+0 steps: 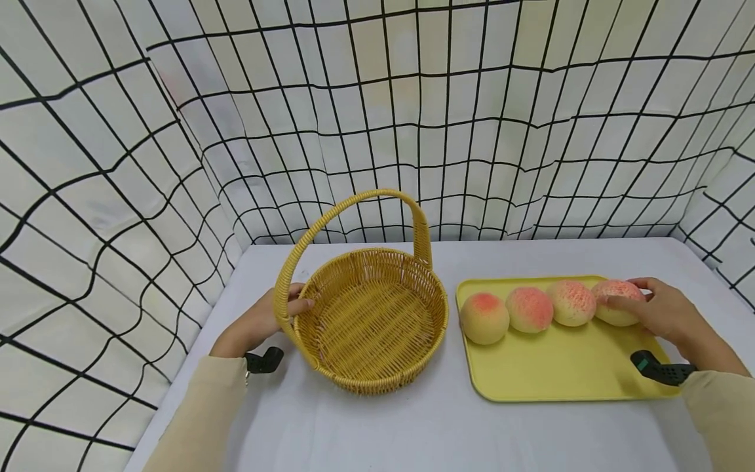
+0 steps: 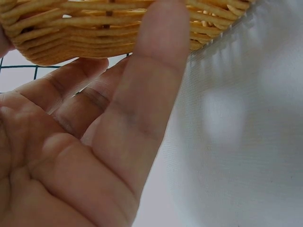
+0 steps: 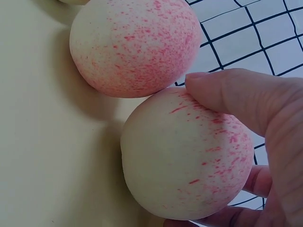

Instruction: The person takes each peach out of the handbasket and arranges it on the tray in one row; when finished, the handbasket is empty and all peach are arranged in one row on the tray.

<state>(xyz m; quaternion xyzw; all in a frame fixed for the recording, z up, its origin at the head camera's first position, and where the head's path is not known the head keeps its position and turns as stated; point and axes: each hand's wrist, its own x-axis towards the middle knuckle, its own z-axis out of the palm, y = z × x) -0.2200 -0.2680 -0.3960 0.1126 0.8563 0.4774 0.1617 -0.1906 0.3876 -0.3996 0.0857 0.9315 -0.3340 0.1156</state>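
Note:
A round woven basket (image 1: 374, 321) with a tall arched handle (image 1: 348, 204) stands on the table, left of the middle. At its left side, my left hand (image 1: 256, 321) grips the rim, thumb over the edge and fingers outside; the left wrist view shows the thumb against the wicker (image 2: 94, 28). Several peaches lie in a row along the back of a yellow tray (image 1: 560, 373). My right hand (image 1: 669, 311) holds the rightmost peach (image 3: 180, 156), thumb on one side and fingers on the other. A neighbouring peach (image 3: 137, 47) touches it.
The leftmost peach (image 1: 485, 321) sits at the tray's left edge, with two more peaches between it and the held one. A white cloth (image 1: 330, 432) covers the table. White walls with a black grid (image 1: 383, 131) stand behind and at both sides.

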